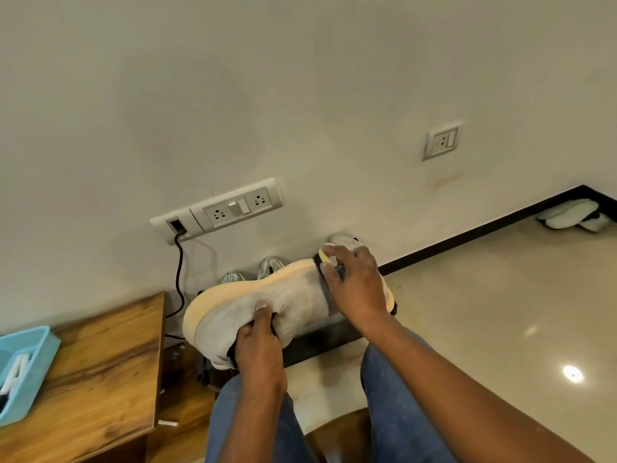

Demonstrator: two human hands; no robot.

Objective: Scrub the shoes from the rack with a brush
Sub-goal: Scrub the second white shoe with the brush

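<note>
Nearest the camera, the left hand [258,345] grips the shoe [267,305] at its collar: the thumb lies pressed on the mesh upper and the other fingers curl out of sight, seemingly inside the opening. The shoe hangs over the person's knees, tipped on its side, its pale orange sole [233,289] turned up and away from that thumb.

Beyond the thumb, toward the shoe's far end, the right hand [355,282] closes round the brush [326,259], fingers bunched together over it; only a yellowish tip and a dark part show between them, set against the dark band of the upper. Whether bristles meet the fabric I cannot tell.

To scrub well here, I judge short strokes with the left grip kept firm would stop the shoe twisting.

Past the fingers, more shoes [270,267] stand along the wall under a socket strip [233,208].
</note>
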